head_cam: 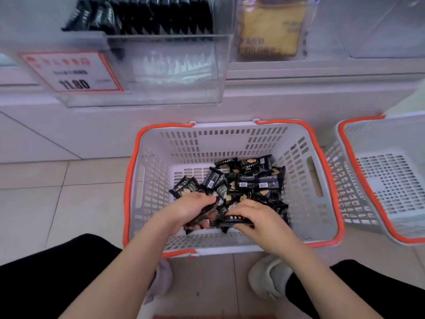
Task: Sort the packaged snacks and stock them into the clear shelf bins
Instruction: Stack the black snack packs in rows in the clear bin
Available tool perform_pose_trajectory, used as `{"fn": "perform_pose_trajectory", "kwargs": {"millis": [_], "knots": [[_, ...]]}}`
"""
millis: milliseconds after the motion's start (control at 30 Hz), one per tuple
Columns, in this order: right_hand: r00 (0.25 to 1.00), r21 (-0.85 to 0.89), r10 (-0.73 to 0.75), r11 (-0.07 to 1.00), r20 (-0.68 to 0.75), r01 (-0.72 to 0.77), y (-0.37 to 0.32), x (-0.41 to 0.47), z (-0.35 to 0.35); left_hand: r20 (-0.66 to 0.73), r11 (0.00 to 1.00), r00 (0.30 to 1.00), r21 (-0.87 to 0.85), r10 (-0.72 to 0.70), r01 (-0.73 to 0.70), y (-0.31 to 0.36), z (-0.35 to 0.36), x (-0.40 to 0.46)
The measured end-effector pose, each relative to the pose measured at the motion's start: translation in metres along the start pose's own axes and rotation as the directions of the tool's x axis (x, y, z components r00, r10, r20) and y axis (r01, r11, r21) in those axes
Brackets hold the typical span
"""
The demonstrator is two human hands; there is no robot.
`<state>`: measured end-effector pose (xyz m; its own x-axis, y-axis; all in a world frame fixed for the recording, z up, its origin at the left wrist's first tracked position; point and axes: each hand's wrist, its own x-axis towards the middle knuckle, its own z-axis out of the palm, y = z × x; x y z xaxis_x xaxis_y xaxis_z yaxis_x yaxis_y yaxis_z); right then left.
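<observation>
Gripping black snack packets (241, 180) in basket (322, 180), left hand (190, 208), right hand (253, 217), fingers curled round them

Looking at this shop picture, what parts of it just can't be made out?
All in the head view:
- Price sign: only 11.80 reads; the smaller print is blurred.
- Black packets: the lettering is too small.
- Packets in the left hand and right hand: the fingers hide how many.
- Second basket: cut off by the right edge.
- Yellow pack: blurred, and cut off at the top edge.
</observation>
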<state>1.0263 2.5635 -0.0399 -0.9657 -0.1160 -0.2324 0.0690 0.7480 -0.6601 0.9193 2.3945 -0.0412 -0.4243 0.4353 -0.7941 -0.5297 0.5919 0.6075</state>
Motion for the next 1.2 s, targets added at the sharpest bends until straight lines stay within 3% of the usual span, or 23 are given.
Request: {"fn": "perform_pose_trajectory", "kwargs": {"millis": [67, 100, 200, 333, 467, 567, 667, 833, 900, 967, 1133, 1200], "knots": [[0.997, -0.158, -0.073, 0.985, 0.013, 0.075, -0.005, -0.004, 0.000, -0.003, 0.966, 0.999, 0.255, 0.052, -0.049, 0.002, 0.005, -0.005], [0.995, -0.180, -0.095, 0.979, -0.006, 0.093, -0.006, -0.007, 0.001, 0.012, 0.953, 0.998, 0.298, 0.061, -0.062, 0.002, 0.007, -0.007], [0.986, -0.152, -0.120, 0.983, -0.114, 0.102, -0.008, -0.016, 0.004, 0.073, 0.982, 0.995, 0.170, 0.075, -0.087, 0.000, 0.012, -0.017], [0.975, -0.040, -0.024, 0.999, -0.221, 0.015, -0.007, -0.024, 0.009, 0.134, 0.996, 0.987, 0.002, 0.086, -0.087, -0.005, 0.009, -0.025], [0.972, 0.210, 0.091, 0.977, -0.218, -0.044, -0.010, -0.026, 0.009, 0.233, 0.984, 0.957, -0.056, 0.175, -0.166, -0.007, 0.006, -0.032], [0.960, 0.427, 0.210, 0.897, -0.184, -0.115, -0.011, -0.026, 0.008, 0.244, 0.961, 0.930, -0.098, 0.275, -0.258, -0.011, 0.007, -0.031], [0.931, 0.684, 0.345, 0.709, -0.119, -0.175, -0.009, -0.020, 0.005, 0.154, 0.928, 0.918, -0.133, 0.365, -0.347, -0.015, 0.016, -0.024], [0.813, 0.952, 0.582, 0.247, 0.001, -0.178, -0.005, -0.001, 0.009, -0.105, 0.827, 0.910, -0.385, 0.401, -0.409, -0.022, 0.039, -0.007], [0.783, 0.952, 0.622, 0.248, -0.016, -0.178, -0.004, 0.008, 0.012, -0.135, 0.778, 0.933, -0.520, 0.332, -0.352, -0.027, 0.047, 0.002], [0.787, 0.931, 0.616, 0.304, -0.029, -0.204, -0.003, 0.015, 0.019, -0.161, 0.778, 0.947, -0.541, 0.279, -0.321, -0.030, 0.052, 0.012], [0.756, 0.815, 0.611, 0.300, 0.235, -0.496, 0.021, 0.036, 0.034, -0.294, 0.895, 0.945, -0.369, 0.143, -0.250, -0.036, 0.043, 0.043], [0.729, 0.749, 0.630, 0.341, 0.266, -0.568, 0.044, 0.046, 0.031, -0.343, 0.953, 0.936, -0.251, 0.077, -0.170, -0.040, 0.033, 0.058]]}}
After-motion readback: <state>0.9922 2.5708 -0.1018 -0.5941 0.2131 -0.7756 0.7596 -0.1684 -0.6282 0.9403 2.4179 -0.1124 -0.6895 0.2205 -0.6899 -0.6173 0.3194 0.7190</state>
